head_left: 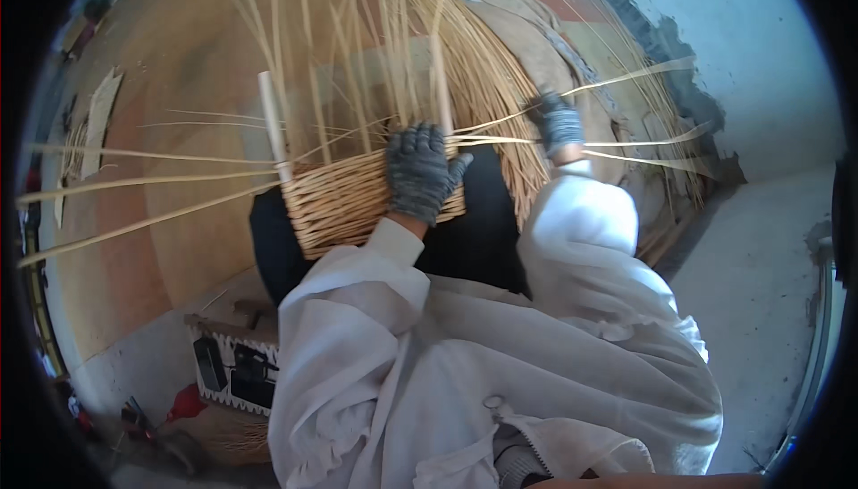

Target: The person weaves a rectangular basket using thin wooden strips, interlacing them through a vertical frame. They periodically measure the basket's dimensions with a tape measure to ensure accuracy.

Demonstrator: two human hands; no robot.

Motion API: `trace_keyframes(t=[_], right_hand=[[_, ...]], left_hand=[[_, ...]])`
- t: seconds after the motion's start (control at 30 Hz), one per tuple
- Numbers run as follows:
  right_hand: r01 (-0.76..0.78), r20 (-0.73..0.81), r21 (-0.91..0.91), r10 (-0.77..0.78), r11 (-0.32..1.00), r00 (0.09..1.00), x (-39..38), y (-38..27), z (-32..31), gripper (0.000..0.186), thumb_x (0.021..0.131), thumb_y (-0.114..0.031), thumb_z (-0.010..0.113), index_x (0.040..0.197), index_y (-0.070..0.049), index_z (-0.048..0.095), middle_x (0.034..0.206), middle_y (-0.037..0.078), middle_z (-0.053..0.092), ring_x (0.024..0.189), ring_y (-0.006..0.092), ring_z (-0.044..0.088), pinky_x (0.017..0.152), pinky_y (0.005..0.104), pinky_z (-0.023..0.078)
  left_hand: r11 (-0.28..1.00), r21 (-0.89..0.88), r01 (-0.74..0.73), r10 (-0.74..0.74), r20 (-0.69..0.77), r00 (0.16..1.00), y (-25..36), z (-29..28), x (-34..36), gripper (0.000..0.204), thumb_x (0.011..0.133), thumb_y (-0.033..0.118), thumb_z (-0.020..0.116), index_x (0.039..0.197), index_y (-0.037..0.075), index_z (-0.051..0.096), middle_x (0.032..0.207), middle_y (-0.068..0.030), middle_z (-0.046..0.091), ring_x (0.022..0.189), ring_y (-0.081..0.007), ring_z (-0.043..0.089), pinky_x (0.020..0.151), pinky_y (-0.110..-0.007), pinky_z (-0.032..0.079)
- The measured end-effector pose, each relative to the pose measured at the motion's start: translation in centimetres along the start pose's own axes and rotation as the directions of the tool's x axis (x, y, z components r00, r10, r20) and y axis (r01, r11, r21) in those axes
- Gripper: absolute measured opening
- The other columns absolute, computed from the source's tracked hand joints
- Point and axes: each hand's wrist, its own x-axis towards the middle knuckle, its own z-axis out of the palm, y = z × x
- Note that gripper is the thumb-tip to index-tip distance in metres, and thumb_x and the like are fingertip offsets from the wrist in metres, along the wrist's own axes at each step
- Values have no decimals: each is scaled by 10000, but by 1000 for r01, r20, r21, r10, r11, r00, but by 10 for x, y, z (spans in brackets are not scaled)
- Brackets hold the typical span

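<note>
A half-woven wicker basket [335, 203] rests across my lap, its tall stakes fanning upward away from me. My left hand [418, 172], in a dark grey knit glove, grips the basket's woven wall near its upper right, fingers over the top edge and thumb to the right. Out to the right, my gloved right hand [557, 122] is closed around pale willow rods [500, 139] that run from the basket's right corner and stick out beyond the hand. A thick peeled stick [273, 118] stands at the left corner, and another stick [442, 87] at the right one.
Beyond the basket lies a large bundle of long willow rods [478, 51]. Loose rod ends [152, 183] reach far out to the left. A wooden box [234, 368] with dark devices stands at lower left, near a red object [186, 402]. A pale wall [760, 60] bounds the right.
</note>
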Motion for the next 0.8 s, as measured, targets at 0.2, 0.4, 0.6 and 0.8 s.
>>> trace_keyframes(t=[0.2,0.4,0.6,0.8], right_hand=[[604,502,-324,-409,728,762,-105,-76,87,121,800,-71,579,905,-16,601,886,83,614,805,178,586,713,252,472],[927,900,-59,-381,371,210,-239,-130,277,251,735,-227,609,919,-57,604,890,147,603,831,309,589,749,378,474],[-55,727,69,-12,996,687,-161,-61,213,159,856,-154,505,957,-31,513,849,144,581,826,253,592,632,355,496],[-601,636,171,378,781,673,-111,8,169,201,840,-162,552,989,-33,513,891,174,586,867,281,607,712,343,527]], left_hand=[[807,-379,453,-591,-508,627,-83,-63,-98,470,787,96,622,1183,-50,417,986,-164,559,920,-224,552,808,-287,482],[831,-48,555,-554,-173,814,-164,-17,-128,352,772,94,632,1078,-53,539,969,-153,597,873,-230,571,789,-295,449],[697,-409,589,-693,-173,700,-134,-64,-117,292,792,107,619,1027,-60,567,979,-158,607,882,-243,580,798,-299,441],[942,-163,294,-319,-159,934,-115,-106,-92,267,789,131,617,1036,29,610,999,-146,555,944,-244,536,846,-311,422]])
